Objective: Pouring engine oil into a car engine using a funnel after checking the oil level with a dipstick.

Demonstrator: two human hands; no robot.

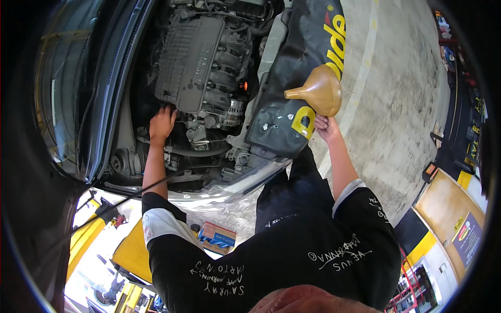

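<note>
An amber plastic funnel [321, 91] lies on its side in the air over the fender cover, its spout pointing left. My right hand [326, 127] is closed on the funnel's near rim. My left hand [162, 124] reaches into the engine bay at the near edge of the black plastic engine cover [183, 62]. Its fingers are bent and closed down there, and their tips are hidden, so what they grip does not show. Close to that hand are hoses and an alternator [233, 112]. An orange dipstick handle [244, 85] shows right of the engine.
A black padded fender cover [276, 122] with yellow print drapes over the car's front edge. The windshield [65, 99] rises at left. A thin dark rod [122, 201] crosses near my left forearm. A blue and red box [217, 238] stands below; a wooden board [443, 214] is at right.
</note>
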